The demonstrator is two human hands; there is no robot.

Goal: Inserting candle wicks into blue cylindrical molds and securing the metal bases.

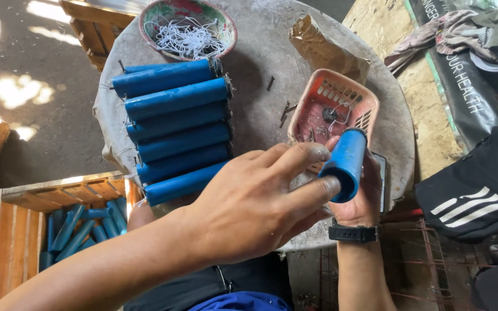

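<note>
A short blue tube (pixel 346 163) is held upright-tilted in my right hand (pixel 359 203), which wears a black watch on its wrist. My left hand (pixel 255 201) reaches across from the left, its fingertips pressing on the tube's open lower end. Both hands hover over the near edge of a round grey table (pixel 260 98). To the left on the table lies a stack of several blue tubes (pixel 177 129) side by side. A pink plastic basket (pixel 332 109) with small dark bits sits just behind the held tube.
A patterned bowl (pixel 188 26) of white strings stands at the table's far edge. Crumpled brown paper (pixel 324 49) lies beside the basket. A wooden crate (pixel 24 230) with more blue tubes sits on the floor at lower left. Dark bags and cloth (pixel 479 196) lie at right.
</note>
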